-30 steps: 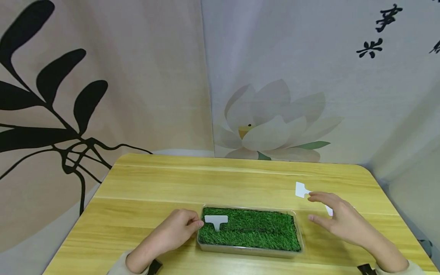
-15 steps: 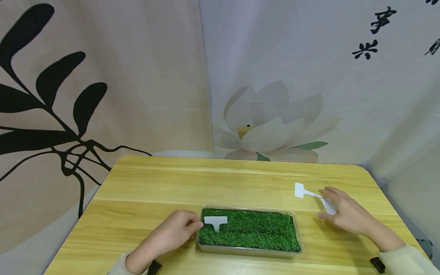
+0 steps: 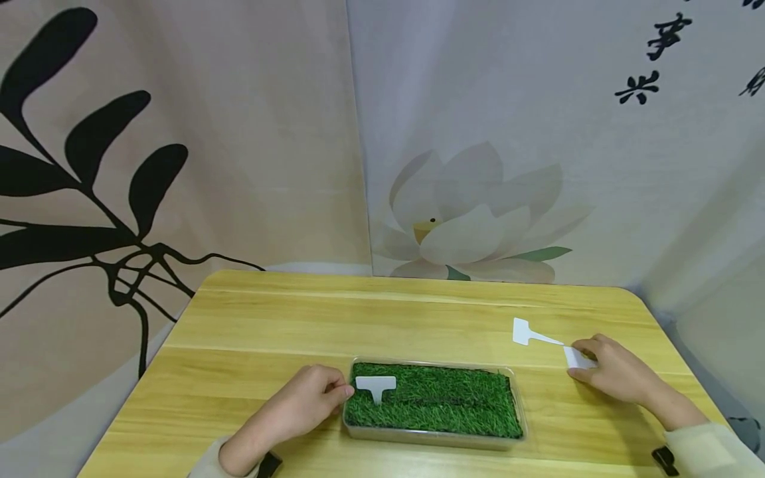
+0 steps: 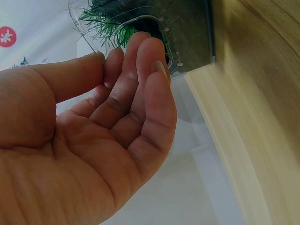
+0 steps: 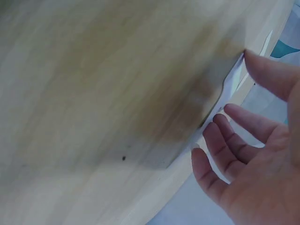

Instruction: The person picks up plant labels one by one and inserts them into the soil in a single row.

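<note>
My left hand [image 3: 307, 401] is at the left end of a clear plastic box [image 3: 430, 436], thumb and index finger pinching its rim. In the left wrist view, the fingers of the left hand [image 4: 108, 117] curl beside the box's corner. The box holds green artificial grass [image 3: 454, 398], with a white T-shaped plant label [image 3: 375, 383] upright in its left part. At the right of the table, my right hand [image 3: 615, 372] has thumb and fingertips at opposite edges of another white plant label [image 3: 577, 358]. This label [image 5: 229, 89] lies close to the tabletop, its far end hidden by the hand.
Just beyond the right hand, a third white plant label [image 3: 521, 331] lies flat, its pointed stem towards the right. The wooden table [image 3: 287, 318] has a rounded back edge, with a printed curtain [image 3: 287, 166] hanging behind it.
My right hand has moved right and down, from over the far label's stem to the nearer label, and its fingers have closed in on that label's edges. The left hand stays at the box.
</note>
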Motion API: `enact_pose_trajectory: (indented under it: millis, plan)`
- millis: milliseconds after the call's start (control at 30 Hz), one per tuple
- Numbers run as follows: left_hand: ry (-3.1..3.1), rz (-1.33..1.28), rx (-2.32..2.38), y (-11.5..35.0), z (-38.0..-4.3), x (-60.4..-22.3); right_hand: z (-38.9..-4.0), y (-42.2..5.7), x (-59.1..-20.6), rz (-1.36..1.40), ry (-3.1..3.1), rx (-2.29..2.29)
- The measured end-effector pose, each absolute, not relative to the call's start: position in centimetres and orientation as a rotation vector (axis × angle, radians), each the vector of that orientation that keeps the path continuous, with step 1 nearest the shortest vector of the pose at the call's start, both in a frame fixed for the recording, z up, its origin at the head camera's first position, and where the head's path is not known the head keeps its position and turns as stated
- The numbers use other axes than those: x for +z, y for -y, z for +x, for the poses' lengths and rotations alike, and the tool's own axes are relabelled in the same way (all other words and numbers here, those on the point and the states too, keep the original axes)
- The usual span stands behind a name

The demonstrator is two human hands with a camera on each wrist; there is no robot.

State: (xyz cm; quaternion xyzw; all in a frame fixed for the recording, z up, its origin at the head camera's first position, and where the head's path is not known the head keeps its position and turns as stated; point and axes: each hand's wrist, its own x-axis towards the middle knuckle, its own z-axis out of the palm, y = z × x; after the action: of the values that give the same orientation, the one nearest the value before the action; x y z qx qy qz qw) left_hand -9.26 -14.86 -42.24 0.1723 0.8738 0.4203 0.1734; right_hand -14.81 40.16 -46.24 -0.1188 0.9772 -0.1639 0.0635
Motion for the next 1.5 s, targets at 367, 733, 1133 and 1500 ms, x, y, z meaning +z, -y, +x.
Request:
enact_pose_trajectory:
  millis: [367,733,1133,1500]
  plan:
    - [-2.48,0.477,1.191,14.9,-9.1,-42.1,-14.9,-41.3,-45.8,-0.241,-2.875,-0.504]
    - [-2.48,0.49,1.193,14.8,-9.3,-42.1,-15.2,-42.7,-44.7,-0.578,-2.75,-0.618]
    - [-2.476,0.472,1.202,14.8,-9.2,-42.1,-16.1,-43.3,-45.1,-0.495,-2.767,-0.539]
    - [-2.475,0.454,1.206,14.7,-9.2,-42.0,-15.9,-44.9,-45.6,-0.41,-2.646,-0.764]
